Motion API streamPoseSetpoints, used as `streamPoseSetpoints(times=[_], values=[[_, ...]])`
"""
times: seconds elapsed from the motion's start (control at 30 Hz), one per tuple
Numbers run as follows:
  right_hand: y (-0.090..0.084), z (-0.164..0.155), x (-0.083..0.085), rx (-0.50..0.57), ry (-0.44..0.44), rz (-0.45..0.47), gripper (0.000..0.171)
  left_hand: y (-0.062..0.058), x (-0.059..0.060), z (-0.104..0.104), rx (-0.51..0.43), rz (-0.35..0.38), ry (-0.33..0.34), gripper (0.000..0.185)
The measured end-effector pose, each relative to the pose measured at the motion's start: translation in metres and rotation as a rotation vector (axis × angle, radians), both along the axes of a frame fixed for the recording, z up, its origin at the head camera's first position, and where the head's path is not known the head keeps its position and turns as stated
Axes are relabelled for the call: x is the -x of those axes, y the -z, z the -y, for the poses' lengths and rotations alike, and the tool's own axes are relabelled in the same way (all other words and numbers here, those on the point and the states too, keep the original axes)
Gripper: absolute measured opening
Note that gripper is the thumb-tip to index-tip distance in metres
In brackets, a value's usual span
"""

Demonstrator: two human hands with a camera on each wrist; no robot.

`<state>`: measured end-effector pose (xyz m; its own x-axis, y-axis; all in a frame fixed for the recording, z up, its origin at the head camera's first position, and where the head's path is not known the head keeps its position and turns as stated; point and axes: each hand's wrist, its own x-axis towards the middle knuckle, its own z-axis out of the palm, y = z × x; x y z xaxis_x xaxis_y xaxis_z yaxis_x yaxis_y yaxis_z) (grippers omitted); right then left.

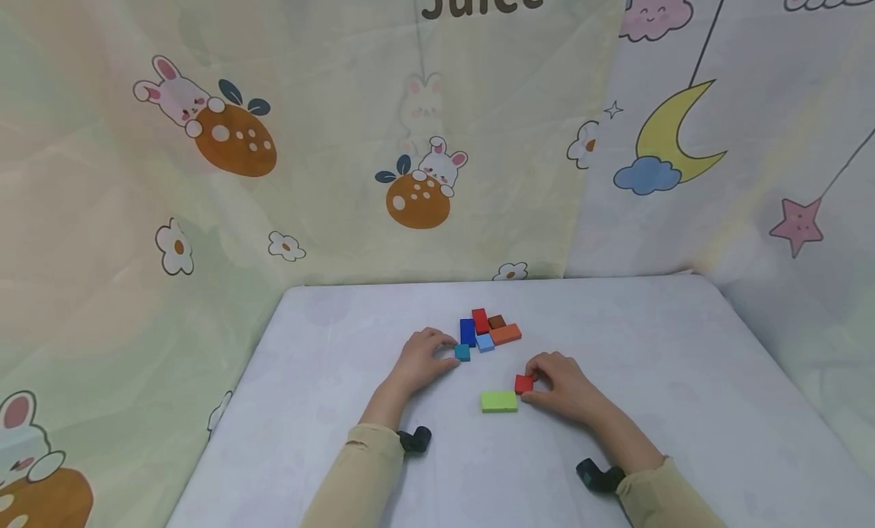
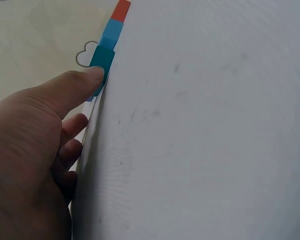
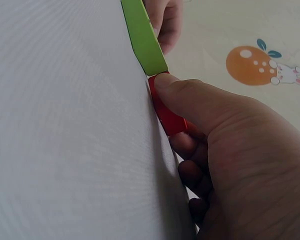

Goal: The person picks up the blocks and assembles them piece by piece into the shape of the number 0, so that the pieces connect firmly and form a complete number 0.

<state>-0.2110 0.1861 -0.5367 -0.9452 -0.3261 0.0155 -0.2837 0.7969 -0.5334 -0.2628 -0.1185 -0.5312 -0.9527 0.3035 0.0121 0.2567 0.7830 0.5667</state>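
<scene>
My left hand (image 1: 418, 361) pinches a small teal block (image 1: 462, 352) on the white table; in the left wrist view the thumb lies against the teal block (image 2: 106, 54). My right hand (image 1: 566, 390) pinches a small red block (image 1: 523, 384) between thumb and fingers. Close to that red block's left is a flat lime-green block (image 1: 499, 402), its corner near the red one in the right wrist view. Beside the teal block, a dark blue block (image 1: 468, 332), a light blue block (image 1: 484, 343), another red block (image 1: 481, 321), a brown block (image 1: 497, 322) and an orange block (image 1: 506, 334) form a tight cluster.
White cloth covers the table (image 1: 328, 437), whose back edge meets a printed cloth backdrop (image 1: 342, 171). Black wrist cameras stick out inward at the left sleeve (image 1: 362, 467) and the right sleeve (image 1: 666, 494).
</scene>
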Motion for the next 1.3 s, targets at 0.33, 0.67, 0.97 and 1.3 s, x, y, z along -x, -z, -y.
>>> streamPoseSetpoints(times=[0.33,0.67,0.97,1.3], values=[[-0.001,0.001,-0.001,0.000,0.000,0.000,0.038,0.006,-0.003,0.000,0.012,-0.029,-0.022,0.033],[0.001,0.001,-0.001,-0.001,0.006,-0.009,0.040,0.003,-0.023,-0.002,-0.047,-0.009,-0.011,0.034],[0.000,0.001,-0.001,0.001,0.012,-0.006,0.040,0.000,-0.051,-0.008,-0.063,0.065,0.023,0.032],[-0.001,0.001,0.000,-0.005,0.013,0.007,0.038,0.007,-0.057,-0.008,-0.002,-0.010,0.079,0.032]])
